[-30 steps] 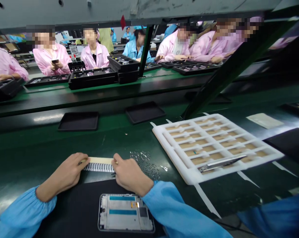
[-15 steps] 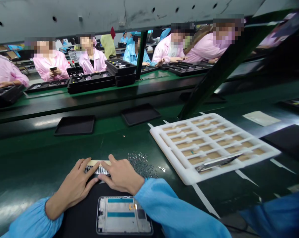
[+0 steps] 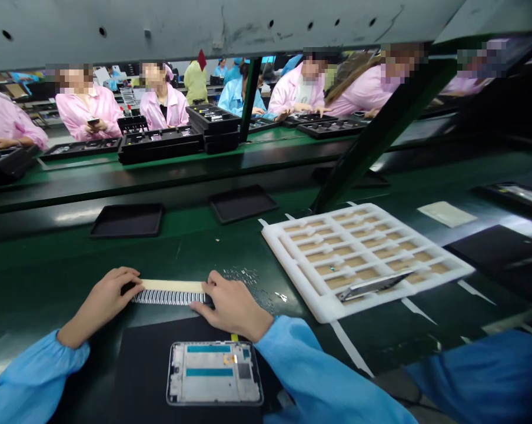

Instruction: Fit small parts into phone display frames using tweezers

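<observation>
A cream strip with a row of narrow black-and-white pieces along its near edge lies across the green bench. My left hand pinches its left end between thumb and fingers. At the other end, my right hand grips the strip, thumb at the near edge. Below the hands, a phone frame with two blue bands on its grey inner face rests on a black mat. Small shiny slivers are scattered beyond and beside my right hand.
Right of my hands stands a white slotted tray with a thin phone part leaning in it. Two shallow black trays lie farther back. A slanted dark post crosses the view. Co-workers in pink sit across the line.
My hands have spread apart from the middle of the strip to its two ends, uncovering the row of pieces. The view has shifted slightly.
</observation>
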The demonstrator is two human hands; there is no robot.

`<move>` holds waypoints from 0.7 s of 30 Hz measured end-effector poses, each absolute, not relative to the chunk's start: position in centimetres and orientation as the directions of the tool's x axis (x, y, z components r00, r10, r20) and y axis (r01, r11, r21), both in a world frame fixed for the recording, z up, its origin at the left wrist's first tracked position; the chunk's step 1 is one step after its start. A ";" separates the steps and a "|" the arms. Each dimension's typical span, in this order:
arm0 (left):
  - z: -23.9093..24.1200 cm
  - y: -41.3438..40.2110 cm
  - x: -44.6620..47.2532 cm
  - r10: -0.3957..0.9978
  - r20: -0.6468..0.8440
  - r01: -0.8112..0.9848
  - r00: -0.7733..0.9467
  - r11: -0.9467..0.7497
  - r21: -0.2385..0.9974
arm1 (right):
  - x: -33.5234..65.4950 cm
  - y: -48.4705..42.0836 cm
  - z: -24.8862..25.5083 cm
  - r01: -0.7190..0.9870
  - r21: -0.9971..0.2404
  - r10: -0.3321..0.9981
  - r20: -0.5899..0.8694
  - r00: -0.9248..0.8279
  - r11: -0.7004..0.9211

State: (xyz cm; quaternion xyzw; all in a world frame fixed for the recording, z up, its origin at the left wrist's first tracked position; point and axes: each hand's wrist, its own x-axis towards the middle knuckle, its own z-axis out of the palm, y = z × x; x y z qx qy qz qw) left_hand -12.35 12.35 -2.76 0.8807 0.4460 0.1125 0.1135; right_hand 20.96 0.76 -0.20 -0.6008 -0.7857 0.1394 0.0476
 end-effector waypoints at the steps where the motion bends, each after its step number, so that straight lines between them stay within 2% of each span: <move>1: -2.5 12.7 -12.1 0.807 0.074 0.752 0.586 -0.575 0.322 | 20.9 0.9 -0.4 0.933 -0.280 0.961 -0.088 -0.262 0.228; 6: -1.8 13.5 -11.3 0.775 -0.035 0.719 0.631 -0.567 0.403 | 20.7 1.4 -0.9 0.917 -0.281 0.949 -0.055 -0.311 0.284; 14: -1.0 13.5 -10.9 0.808 -0.153 0.750 0.568 -0.433 0.499 | 20.0 2.3 -0.7 0.908 -0.227 0.926 -0.058 -0.373 0.352; 21: 1.1 13.3 -10.5 0.820 -0.246 0.660 0.517 -0.198 0.725 | 19.8 2.2 -0.5 0.887 -0.190 0.901 -0.024 -0.433 0.422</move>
